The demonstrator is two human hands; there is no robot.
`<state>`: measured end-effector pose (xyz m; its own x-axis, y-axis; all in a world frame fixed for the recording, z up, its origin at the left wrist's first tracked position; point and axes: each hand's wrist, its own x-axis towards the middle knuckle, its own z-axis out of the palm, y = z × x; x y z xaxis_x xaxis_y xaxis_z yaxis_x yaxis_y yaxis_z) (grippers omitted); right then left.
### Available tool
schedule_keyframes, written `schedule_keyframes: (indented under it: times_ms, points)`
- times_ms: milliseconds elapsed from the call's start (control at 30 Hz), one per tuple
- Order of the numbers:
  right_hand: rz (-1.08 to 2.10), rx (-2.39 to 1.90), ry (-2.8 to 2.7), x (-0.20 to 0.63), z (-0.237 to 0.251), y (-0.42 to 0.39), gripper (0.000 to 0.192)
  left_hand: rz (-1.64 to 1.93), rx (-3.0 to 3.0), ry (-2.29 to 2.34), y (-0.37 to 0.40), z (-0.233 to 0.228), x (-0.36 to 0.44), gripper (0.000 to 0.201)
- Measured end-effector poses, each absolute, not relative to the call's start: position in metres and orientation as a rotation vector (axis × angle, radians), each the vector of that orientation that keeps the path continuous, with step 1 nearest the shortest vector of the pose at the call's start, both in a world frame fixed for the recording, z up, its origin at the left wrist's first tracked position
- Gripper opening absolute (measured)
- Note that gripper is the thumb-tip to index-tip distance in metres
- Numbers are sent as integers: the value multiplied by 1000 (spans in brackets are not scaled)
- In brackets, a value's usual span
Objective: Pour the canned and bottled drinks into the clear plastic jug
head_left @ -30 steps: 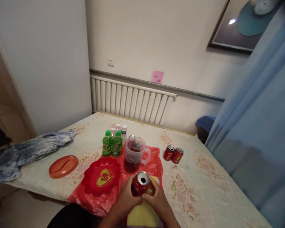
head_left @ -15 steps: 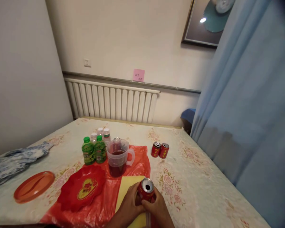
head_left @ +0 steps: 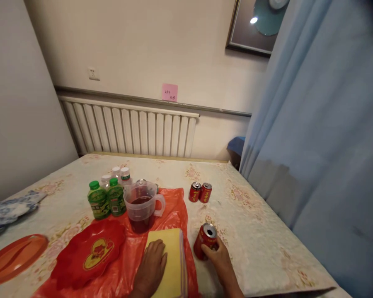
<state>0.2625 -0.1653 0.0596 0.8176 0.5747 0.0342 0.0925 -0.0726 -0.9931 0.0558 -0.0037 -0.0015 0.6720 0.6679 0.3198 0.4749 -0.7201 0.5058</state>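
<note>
My right hand [head_left: 220,255] is wrapped round an opened red drink can [head_left: 202,242], right of the red plastic sheet [head_left: 174,207]. Whether its base touches the table I cannot tell. Palm down, my left hand [head_left: 151,265] lies flat on a yellow, layered flat stack [head_left: 173,252], which could be folded cloths or a pad. Behind that stack stands a clear plastic measuring jug [head_left: 140,207] with dark brown liquid in it. Two more red cans, a left one [head_left: 194,192] and a right one [head_left: 205,193], stand side by side farther back.
Left of the jug are two green bottles [head_left: 100,203] and several white-capped clear bottles [head_left: 126,176]. A red scalloped tray [head_left: 71,256] and an orange lid [head_left: 17,254] lie at the left, near a blue-and-white cloth [head_left: 12,211]. A blue curtain [head_left: 304,124] hangs at the right.
Both hands held the can over the yellow stack. Now my left hand has let go and rests on the stack, while my right hand has moved the can rightward. The view has turned slightly right.
</note>
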Motion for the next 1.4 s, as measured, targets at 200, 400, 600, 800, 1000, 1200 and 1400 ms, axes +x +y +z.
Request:
schedule_keyframes:
  times_ms: [200, 400, 600, 800, 1000, 1200, 1400]
  points:
    - [424, -1606, -530, 266, 54, -168, 45, 821, 2598, 808, -2, -3, 56, 24]
    - [436, -1610, -528, 261, 57, -166, 49, 875, 2681, 782, -1, -10, 58, 23]
    - [445, -1567, -544, 262, 58, -162, 48, 919, 2699, 795, -1, -8, 58, 22]
    - [423, -1565, -551, 284, 63, -154, 41, 932, 2696, 783, 1, -11, 58, 22]
    - [346, -1603, -539, 326, 66, -143, 43, 938, 2700, 783, 5, -19, 57, 24]
    - [228, -1676, -502, 386, 63, -127, 46, 978, 2724, 793, 10, -26, 57, 25]
    - [153, -1726, -468, 437, 54, -103, 52, 1134, 2797, 699, 20, -34, 57, 24]
